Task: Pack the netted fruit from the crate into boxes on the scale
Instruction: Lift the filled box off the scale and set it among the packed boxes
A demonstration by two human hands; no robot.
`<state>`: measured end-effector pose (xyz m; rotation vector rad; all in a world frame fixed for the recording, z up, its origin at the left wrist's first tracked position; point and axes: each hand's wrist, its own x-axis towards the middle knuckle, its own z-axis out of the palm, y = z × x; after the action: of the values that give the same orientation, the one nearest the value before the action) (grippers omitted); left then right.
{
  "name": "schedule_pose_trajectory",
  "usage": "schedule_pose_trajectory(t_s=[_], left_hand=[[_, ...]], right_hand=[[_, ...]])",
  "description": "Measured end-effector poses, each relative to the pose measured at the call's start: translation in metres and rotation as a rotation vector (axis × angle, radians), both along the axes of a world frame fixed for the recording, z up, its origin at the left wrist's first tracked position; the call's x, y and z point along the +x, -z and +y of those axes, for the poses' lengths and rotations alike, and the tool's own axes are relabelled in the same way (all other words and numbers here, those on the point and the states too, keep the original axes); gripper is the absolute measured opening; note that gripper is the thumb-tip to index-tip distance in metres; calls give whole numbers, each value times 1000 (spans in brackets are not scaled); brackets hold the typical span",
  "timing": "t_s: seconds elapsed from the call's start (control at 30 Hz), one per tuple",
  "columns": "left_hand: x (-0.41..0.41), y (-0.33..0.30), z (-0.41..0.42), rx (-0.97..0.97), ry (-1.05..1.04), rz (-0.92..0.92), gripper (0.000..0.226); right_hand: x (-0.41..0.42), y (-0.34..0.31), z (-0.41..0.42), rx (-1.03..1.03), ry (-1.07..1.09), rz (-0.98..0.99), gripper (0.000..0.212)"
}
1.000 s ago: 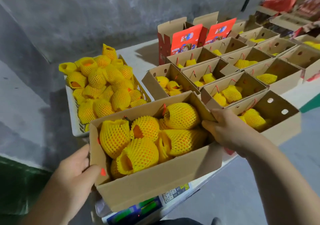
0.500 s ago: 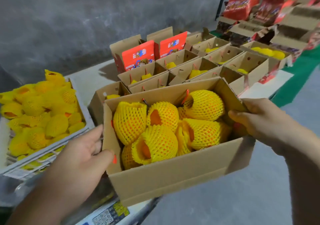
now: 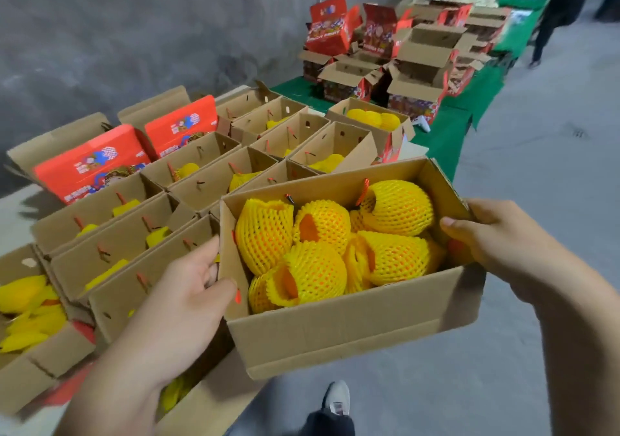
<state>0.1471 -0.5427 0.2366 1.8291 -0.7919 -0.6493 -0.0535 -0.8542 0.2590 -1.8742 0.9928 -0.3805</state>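
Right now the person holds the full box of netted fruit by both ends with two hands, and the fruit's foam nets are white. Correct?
Not quite. The head view shows the nets on the fruit are yellow, not white. The rest holds: the left hand and right hand grip the box by its two ends.

One head-worn wide-angle view looks forward and down from close above the carried box [image 3: 352, 328], the floor [image 3: 536, 200] below, rows of open boxes [image 3: 214, 180] stretching away toward the wall [image 3: 134, 33]

Left hand [image 3: 188, 298] and right hand [image 3: 496, 244] each grip opposite ends of one box [image 3: 352, 328], thumbs hooked over its rim.
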Motion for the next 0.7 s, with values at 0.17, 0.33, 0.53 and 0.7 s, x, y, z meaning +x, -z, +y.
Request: schedule_pose_trajectory(t_s=[0.17, 0.33, 0.53, 0.7], left_hand=[[44, 17, -113, 11, 36, 56, 64], [103, 22, -227, 29, 10, 106, 66], [138, 4, -341, 39, -30, 103, 58], [156, -10, -424, 41, -39, 32, 61]], right_hand=[[32, 14, -106, 10, 35, 26, 17], [78, 10, -208, 24, 52, 71, 19], [126, -6, -321, 6, 69, 68, 21], [169, -8, -430, 3, -75, 43, 24]])
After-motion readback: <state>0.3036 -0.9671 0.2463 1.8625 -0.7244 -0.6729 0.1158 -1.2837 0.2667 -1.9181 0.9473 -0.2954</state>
